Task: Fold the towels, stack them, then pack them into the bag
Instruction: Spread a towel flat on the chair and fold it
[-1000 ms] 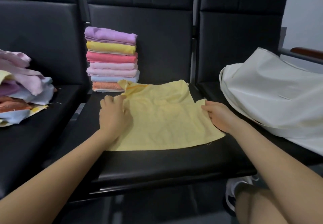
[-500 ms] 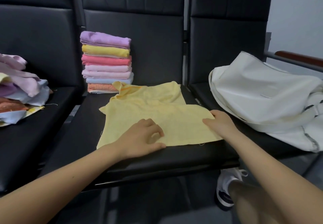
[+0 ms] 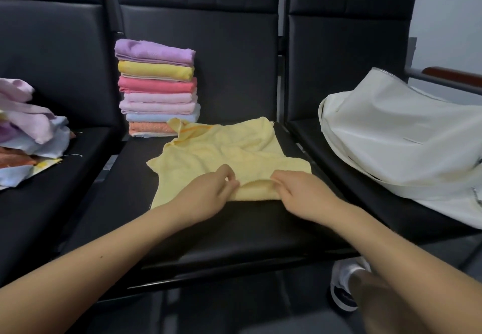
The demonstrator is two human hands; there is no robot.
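A pale yellow towel [image 3: 229,151] lies spread and wrinkled on the middle black seat [image 3: 234,229]. My left hand [image 3: 206,198] pinches its near edge left of centre. My right hand [image 3: 302,193] pinches the same edge just to the right, and the cloth bunches up between the two hands. A stack of several folded towels [image 3: 157,88], purple on top, stands at the back left of this seat. A white bag [image 3: 407,135] lies slumped on the right seat. A heap of unfolded towels [image 3: 28,130] sits on the left seat.
Black chair backs rise behind all three seats. A brown armrest [image 3: 453,74] runs past the bag at the far right. My shoe [image 3: 344,286] and knee show below the seat's front edge.
Both hands have come together at the near edge of the yellow towel and now pinch it. The left hand came from the towel's left side. The near edge has lifted into a small fold.
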